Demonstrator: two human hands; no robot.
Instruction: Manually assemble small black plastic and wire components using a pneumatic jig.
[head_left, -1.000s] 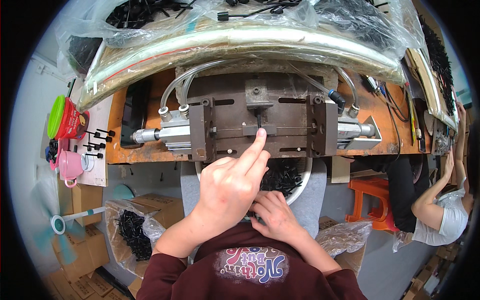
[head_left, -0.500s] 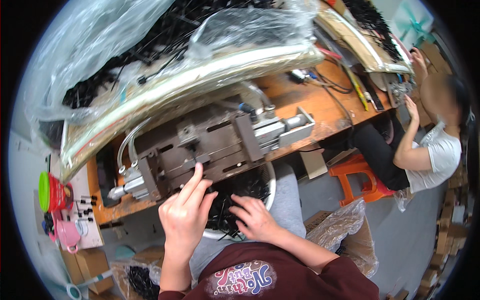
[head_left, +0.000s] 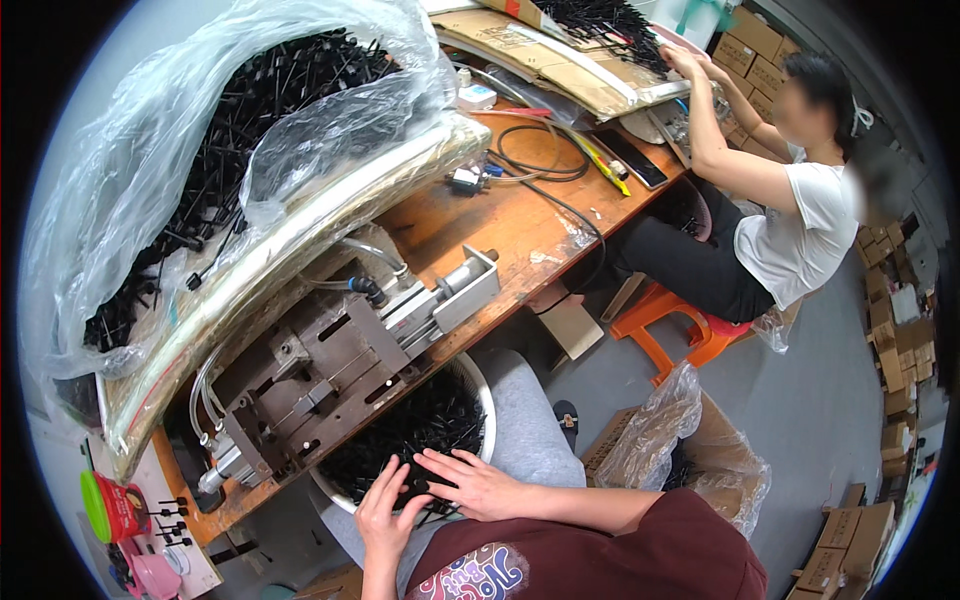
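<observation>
A round white basket (head_left: 489, 415) full of small black plastic parts (head_left: 400, 435) rests on my lap below the bench edge. At its near rim, my left hand (head_left: 385, 508) reaches over the parts with fingers stretched and thumb apart. Beside it my right hand (head_left: 478, 487) lies over the heap with its fingers spread, pointing left. Between the two hands a dark round end shows; neither hand is visibly closed on it. Just beyond the basket stands a brown metal fixture (head_left: 340, 352) with a small block in its middle and pneumatic cylinders (head_left: 425, 308) at both ends.
Plastic sheeting (head_left: 330, 150) and a large heap of black parts (head_left: 260, 125) cover the bench's far left. Cables (head_left: 545, 150) and a phone (head_left: 630, 158) lie right. A co-worker (head_left: 800, 210) sits by an orange stool (head_left: 655, 325). A plastic-lined carton (head_left: 715, 450) stands on the floor.
My view has swung to the right. My left hand has come down from the fixture's front to the basket, near my right hand. The co-worker's arms now reach farther toward the far parts heap.
</observation>
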